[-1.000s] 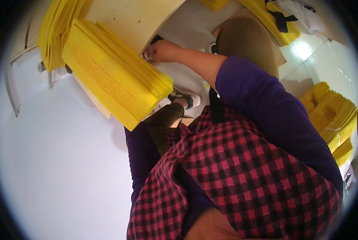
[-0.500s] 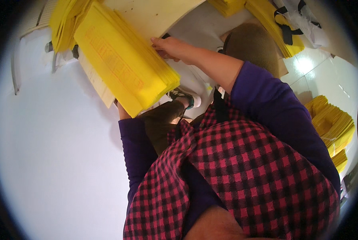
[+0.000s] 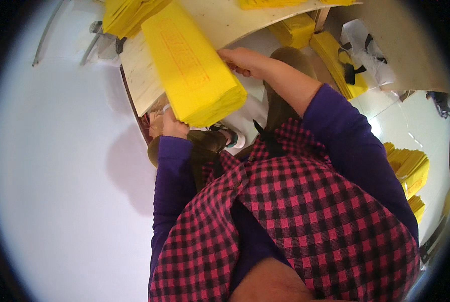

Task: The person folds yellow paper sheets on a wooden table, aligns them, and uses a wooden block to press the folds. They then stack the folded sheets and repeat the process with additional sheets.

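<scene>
A thick stack of yellow paper sheets [image 3: 192,65] with faint red print lies at a slant over the near edge of a pale wooden table [image 3: 139,85]. My left hand [image 3: 172,123] grips its near left corner, the fingers partly under the stack. At the stack's right side is my right hand [image 3: 241,61], thumb along the edge and fingers curled; the stack hides part of its grip. More yellow sheets [image 3: 127,17] lie fanned on the table just beyond, to the left.
Yellow stacks [image 3: 330,55] stand low at the right beside a clear plastic bag [image 3: 361,45] with black straps. Other yellow bundles [image 3: 408,166] rest on the tiled floor farther right. A white wall [image 3: 69,176] closes the left side. My knees are under the table edge.
The stack has shifted right in view and stands more upright, showing more of its near end. Both hands moved along with it. The view has turned, showing more of the table.
</scene>
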Available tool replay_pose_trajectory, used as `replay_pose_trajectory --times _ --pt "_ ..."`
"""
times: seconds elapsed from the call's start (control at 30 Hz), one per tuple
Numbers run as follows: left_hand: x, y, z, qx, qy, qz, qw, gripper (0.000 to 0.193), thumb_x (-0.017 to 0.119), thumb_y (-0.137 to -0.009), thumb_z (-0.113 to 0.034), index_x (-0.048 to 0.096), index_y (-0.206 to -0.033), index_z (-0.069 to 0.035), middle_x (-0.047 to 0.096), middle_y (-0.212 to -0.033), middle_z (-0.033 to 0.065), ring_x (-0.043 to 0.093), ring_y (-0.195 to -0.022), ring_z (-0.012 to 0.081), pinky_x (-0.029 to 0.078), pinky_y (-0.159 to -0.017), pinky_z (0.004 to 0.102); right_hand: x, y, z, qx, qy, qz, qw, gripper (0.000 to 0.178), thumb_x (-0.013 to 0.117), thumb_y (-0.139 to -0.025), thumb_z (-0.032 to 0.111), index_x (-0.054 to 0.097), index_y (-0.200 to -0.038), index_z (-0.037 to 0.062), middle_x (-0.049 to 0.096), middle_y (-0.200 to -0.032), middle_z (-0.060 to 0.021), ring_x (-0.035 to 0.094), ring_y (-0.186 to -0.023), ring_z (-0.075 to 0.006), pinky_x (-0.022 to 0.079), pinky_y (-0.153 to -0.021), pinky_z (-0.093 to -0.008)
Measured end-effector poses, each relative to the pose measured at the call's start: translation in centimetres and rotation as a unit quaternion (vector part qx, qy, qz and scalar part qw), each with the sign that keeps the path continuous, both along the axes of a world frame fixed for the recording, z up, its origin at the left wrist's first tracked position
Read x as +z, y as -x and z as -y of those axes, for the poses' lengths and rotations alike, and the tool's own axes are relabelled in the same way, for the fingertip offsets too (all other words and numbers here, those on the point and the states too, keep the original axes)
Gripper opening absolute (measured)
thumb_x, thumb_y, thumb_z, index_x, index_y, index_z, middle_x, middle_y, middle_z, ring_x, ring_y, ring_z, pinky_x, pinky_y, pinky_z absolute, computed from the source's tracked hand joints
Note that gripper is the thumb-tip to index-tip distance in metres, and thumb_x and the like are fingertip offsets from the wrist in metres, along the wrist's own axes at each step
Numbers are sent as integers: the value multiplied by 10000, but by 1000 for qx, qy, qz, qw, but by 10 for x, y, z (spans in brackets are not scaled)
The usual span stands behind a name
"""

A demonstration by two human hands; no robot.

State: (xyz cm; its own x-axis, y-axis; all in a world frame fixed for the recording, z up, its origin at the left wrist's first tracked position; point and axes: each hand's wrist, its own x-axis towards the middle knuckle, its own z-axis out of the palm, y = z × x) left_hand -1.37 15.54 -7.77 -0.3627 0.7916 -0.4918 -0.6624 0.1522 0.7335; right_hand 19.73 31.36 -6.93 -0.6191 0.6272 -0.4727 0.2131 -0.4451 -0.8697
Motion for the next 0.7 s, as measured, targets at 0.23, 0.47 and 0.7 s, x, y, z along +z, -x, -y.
replay_pose_trajectory --times 0.23,0.47,0.7 --pt "21 -61 24 14 77 40 996 274 418 -921 -174 526 -1089 14 601 -1043 127 600 -908 254 505 -765 365 8 -34 15 41 16 37 998 439 428 -894 456 611 -1038 84 646 -935 -32 608 -697 -80 457 -567 -214" --pt "28 -82 51 -38 70 66 995 301 400 -924 -178 534 -1076 45 609 -1027 139 601 -913 244 494 -783 350 9 -63 37 29 49 14 998 452 452 -846 511 645 -854 102 605 -697 14 377 -422 -33 187 -358 -200" --pt "-7 -65 58 -90 40 66 993 310 423 -924 -230 532 -1076 18 600 -1028 121 584 -911 220 470 -788 345 22 -68 51 25 47 55 997 451 442 -872 477 630 -957 76 639 -778 -24 396 -441 -15 188 -358 -171"
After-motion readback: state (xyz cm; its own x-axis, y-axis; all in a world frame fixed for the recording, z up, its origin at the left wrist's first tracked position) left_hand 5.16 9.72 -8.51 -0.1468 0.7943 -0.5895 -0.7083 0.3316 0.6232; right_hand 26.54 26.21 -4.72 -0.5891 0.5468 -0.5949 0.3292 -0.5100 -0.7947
